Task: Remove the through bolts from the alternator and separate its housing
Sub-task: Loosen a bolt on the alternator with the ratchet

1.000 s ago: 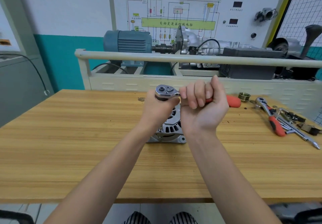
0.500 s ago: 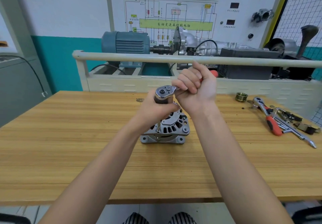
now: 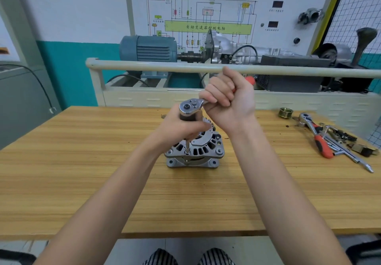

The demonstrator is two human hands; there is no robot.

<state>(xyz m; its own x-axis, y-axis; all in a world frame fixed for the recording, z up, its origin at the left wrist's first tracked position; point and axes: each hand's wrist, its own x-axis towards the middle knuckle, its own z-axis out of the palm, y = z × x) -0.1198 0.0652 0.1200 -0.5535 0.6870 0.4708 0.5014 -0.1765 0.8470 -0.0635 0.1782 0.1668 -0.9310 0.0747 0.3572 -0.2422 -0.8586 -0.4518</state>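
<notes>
At table centre: alternator [image 3: 194, 151] under a ratchet wrench [image 3: 190, 106].
Left hand [image 3: 181, 128] grips the extension bar; right hand [image 3: 228, 102] clasps the orange handle, now swung from 3 toward 1 o'clock. Panel [image 3: 208, 26] reads 自动变速器控制电脑.

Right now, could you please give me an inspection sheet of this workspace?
Surface: wooden bench, scattered dark specks near the tools.
Job's things: alternator upright; ratchet with extension on a housing bolt.
Clutter: spare ratchet, brass fitting and small parts at far right.
Grips: left hand wraps the socket extension; right hand closed on the red handle.
Cables: black cable at left wall.
Surroundings: blue motor, wiring diagram board.
</notes>
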